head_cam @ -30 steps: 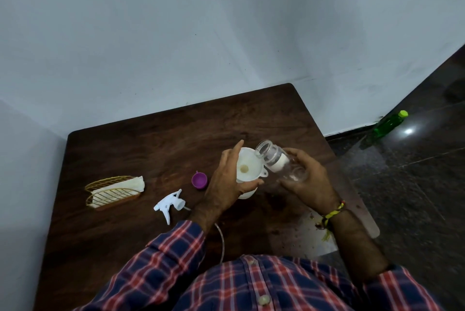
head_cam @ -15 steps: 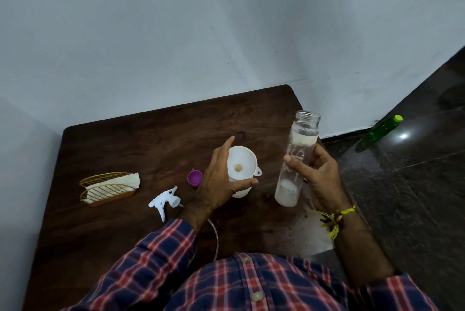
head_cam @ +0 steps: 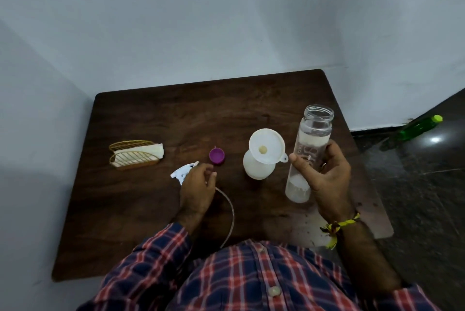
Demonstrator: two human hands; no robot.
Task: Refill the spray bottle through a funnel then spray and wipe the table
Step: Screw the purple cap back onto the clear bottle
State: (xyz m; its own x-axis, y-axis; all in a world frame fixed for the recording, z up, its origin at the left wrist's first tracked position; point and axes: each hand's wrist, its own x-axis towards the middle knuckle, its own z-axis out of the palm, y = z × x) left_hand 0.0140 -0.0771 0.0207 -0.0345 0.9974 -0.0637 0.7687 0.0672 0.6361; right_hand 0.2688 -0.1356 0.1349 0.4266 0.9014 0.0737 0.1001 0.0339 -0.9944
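White funnel [head_cam: 267,150] sits in the spray bottle [head_cam: 257,167] on the counter [head_cam: 161,114]. Right hand [head_cam: 324,174] grips the clear bottle [head_cam: 310,152] upright; left hand [head_cam: 197,184], fingers curled, touches the sprayer head [head_cam: 181,173]. Lift its tube clear before swapping out the funnel.

White lettering is printed down the side of the clear bottle [head_cam: 310,157], partly covered by the fingers of the right hand [head_cam: 324,172] that grips it. The letters are too small and blurred to be read; only a few curved strokes can be made out above the thumb. No other text, label, number or sign can be read on anything in view.
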